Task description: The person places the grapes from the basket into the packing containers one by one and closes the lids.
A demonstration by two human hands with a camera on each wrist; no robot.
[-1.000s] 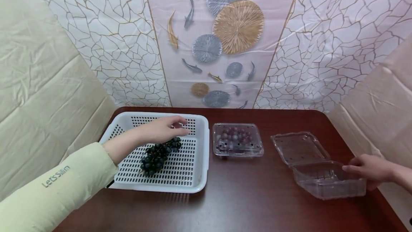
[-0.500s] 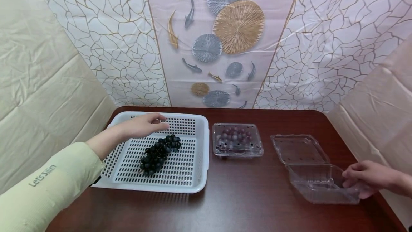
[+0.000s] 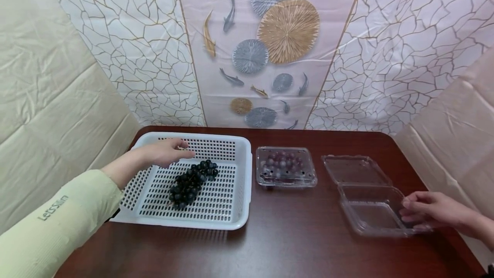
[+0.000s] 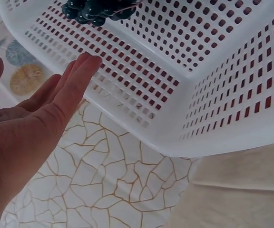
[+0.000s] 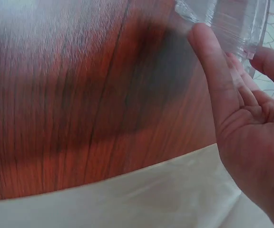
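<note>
My left hand hovers over the back left part of a white perforated basket, fingers relaxed and holding nothing. Below it, a bunch of dark grapes lies on the basket's floor. The left wrist view shows the hand beside the basket's rim, with the grapes at the top edge. At the right, my right hand pinches the right side of an open clear plastic clamshell box, its lid folded back. In the right wrist view, thumb and fingers stand on either side of the box wall.
A closed clear clamshell box with reddish grapes inside stands between the basket and the open box. The dark wooden table ends close to my right hand. A patterned cloth hangs behind the table.
My left hand has drawn back leftward, away from above the grapes. My right hand has shifted the open clamshell box a little left and turned its inside more toward the head view.
</note>
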